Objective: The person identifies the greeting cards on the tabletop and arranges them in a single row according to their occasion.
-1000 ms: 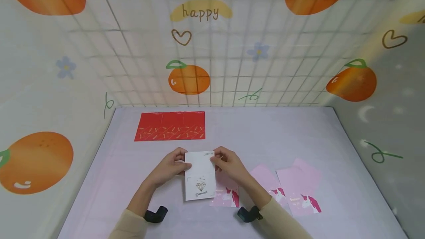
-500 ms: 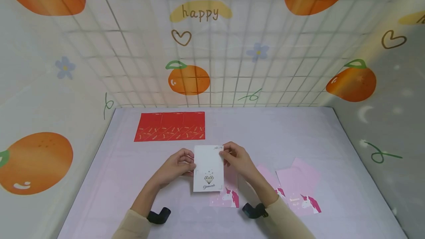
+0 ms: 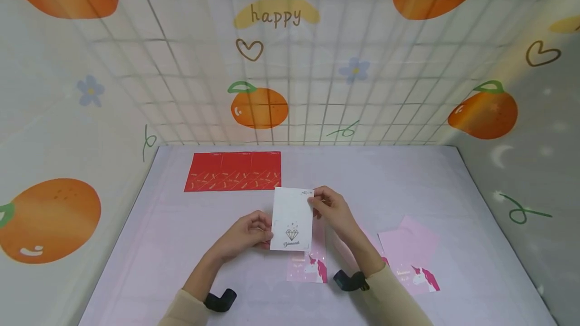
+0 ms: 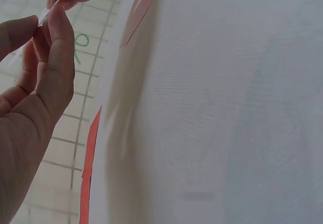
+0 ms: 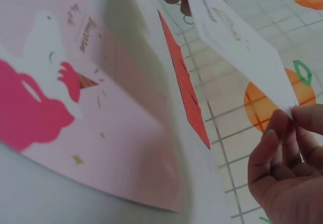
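Note:
Between both hands a white card (image 3: 290, 215) with a printed diamond and the word "Diamonds" is held up over the table. My left hand (image 3: 246, 233) pinches its lower left edge between thumb and fingers. At the upper right corner, my right hand (image 3: 334, 210) pinches it the same way. In the right wrist view the card (image 5: 242, 47) stands tilted above a pink unicorn card (image 5: 136, 148), well clear of the tabletop. That pink card (image 3: 301, 268) lies partly hidden behind the white one. The left wrist view shows the white card nearly edge-on at the fingertips.
Red envelopes with gold print (image 3: 233, 171) lie side by side at the back left of the white table (image 3: 385, 175). More pink unicorn cards (image 3: 410, 253) overlap at the right, one partly behind the right forearm. A patterned curtain (image 3: 195, 89) hangs behind.
Both hands have carried the white card to the right and toward the back of the table. It now tilts slightly, and its top edge reaches the red envelopes' corner in the head view.

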A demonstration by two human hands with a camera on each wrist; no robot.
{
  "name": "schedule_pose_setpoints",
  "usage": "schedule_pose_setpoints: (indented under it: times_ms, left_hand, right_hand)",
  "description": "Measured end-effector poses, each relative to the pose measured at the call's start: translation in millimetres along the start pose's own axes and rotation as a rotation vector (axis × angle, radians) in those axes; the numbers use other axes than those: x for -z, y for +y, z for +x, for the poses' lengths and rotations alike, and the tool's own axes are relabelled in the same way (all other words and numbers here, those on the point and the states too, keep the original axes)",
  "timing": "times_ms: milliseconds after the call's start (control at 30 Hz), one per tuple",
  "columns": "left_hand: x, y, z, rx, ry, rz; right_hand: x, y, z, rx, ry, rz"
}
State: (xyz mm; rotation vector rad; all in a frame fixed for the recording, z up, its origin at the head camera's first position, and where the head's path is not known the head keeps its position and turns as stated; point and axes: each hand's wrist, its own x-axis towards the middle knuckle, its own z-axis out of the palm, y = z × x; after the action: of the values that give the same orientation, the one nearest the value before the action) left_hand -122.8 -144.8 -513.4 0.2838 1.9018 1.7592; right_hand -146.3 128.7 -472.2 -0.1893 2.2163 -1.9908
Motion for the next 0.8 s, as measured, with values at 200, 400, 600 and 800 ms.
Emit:
schedule_pose_setpoints:
  times_ms: [200, 400, 600, 800]
  left_hand:
    - [-2.1, -1.8, -1.4, 0.016, 0.009, 0.009]
    - [-3.0, -1.3, -2.4, 0.016, -0.001, -0.005]
    - [-2.0, -0.7, -2.8, 0.015, -0.013, -0.009]
    - [1.2, -0.5, -1.9, -0.003, -0.023, -0.028]
  right_hand:
    - [3, 25, 10.2, -0.004, -0.005, 0.02]
    - [2, 32, 10.5, 0.016, 0.004, 0.045]
    - [1, 32, 7.8, 0.01, 0.005, 0.067]
    - [-2, 32, 2.1, -0.027, 0.002, 0.076]
